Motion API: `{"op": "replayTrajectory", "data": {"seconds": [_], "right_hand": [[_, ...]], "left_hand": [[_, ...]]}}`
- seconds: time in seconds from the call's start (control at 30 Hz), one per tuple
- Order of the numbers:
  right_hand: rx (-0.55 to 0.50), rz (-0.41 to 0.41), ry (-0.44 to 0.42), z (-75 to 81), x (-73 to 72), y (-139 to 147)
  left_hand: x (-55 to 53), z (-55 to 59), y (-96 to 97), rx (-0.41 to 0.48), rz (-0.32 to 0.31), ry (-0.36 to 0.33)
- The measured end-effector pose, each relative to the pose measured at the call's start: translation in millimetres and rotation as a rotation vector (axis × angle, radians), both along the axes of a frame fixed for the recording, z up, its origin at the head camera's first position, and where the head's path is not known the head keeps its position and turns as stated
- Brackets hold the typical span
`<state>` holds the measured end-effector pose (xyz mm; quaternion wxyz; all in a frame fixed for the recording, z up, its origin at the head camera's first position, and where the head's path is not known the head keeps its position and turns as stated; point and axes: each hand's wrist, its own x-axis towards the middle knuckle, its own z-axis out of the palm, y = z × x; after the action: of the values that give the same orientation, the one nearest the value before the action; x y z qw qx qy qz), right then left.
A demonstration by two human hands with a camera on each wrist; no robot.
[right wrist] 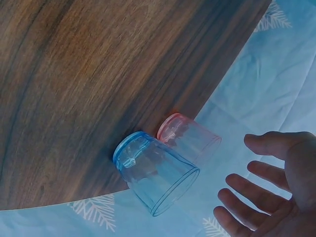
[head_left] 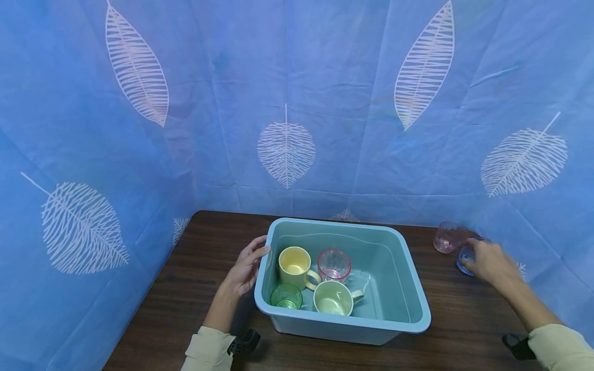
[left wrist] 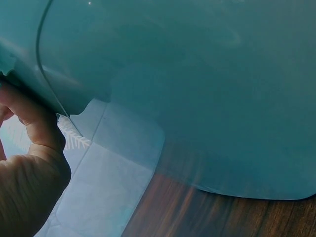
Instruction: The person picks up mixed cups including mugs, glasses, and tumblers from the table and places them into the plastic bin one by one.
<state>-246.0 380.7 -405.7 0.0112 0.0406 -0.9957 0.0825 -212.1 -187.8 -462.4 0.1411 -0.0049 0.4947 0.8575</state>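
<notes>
My left hand (head_left: 245, 268) holds the left rim of a light blue plastic tub (head_left: 343, 332), thumb and fingertips at its edge; the left wrist view shows the bent thumb close up. Off to the right, my right hand (head_left: 493, 265) is beside a blue clear glass (right wrist: 155, 173) at the table's far right. In the right wrist view its fingers are spread and apart from the glass. Just behind stands a pink clear glass (head_left: 446, 239). Inside the tub are a yellow mug (head_left: 293, 263), a red-rimmed glass (head_left: 334, 265), a green glass (head_left: 286, 296) and a pale green mug (head_left: 333, 299).
A dark wood table (head_left: 185, 288) carries everything. Blue cloth (head_left: 352, 103) with white leaf prints hangs behind and along both sides, close to the table's edges. Inside the tub, the mugs and glasses sit toward the left.
</notes>
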Motion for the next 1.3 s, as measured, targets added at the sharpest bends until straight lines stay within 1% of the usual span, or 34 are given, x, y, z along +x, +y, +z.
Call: {"op": "replayTrajectory", "data": {"seconds": [0.17,0.33,0.4,0.5,0.63,0.83,0.93,1.07,1.3], "right_hand": [[-0.005,0.001,0.003,-1.5,-4.2,1.8],[-0.002,0.018,-0.022,-9.4,-8.5,3.2],[0.007,0.033,-0.005,-13.4,-10.5,4.0],[0.026,0.057,0.058,-20.2,-14.0,4.5],[0.015,0.070,0.116,-29.7,-18.8,1.1],[-0.014,0.048,0.100,-45.2,-22.6,-10.5],[-0.013,0.042,0.126,-50.4,-25.0,-15.7],[-0.007,0.045,0.166,-54.5,-30.3,-19.0],[0.008,0.032,0.143,-58.8,-34.7,-17.2]], "left_hand": [[-0.5,-0.4,0.0,0.002,0.005,0.005],[-1.8,-2.0,0.1,0.001,-0.001,0.014],[-2.3,-2.4,0.0,-0.002,-0.005,0.017],[-2.7,-2.4,0.2,-0.004,-0.007,0.020],[-2.6,-2.6,0.1,0.003,0.001,0.020],[-1.6,-3.0,-0.5,0.009,-0.016,0.024],[-1.0,-2.9,-1.0,-0.001,-0.012,0.026],[-1.1,-2.0,-1.3,-0.011,0.003,0.024],[-0.7,0.4,-1.1,0.000,-0.009,0.009]]}}
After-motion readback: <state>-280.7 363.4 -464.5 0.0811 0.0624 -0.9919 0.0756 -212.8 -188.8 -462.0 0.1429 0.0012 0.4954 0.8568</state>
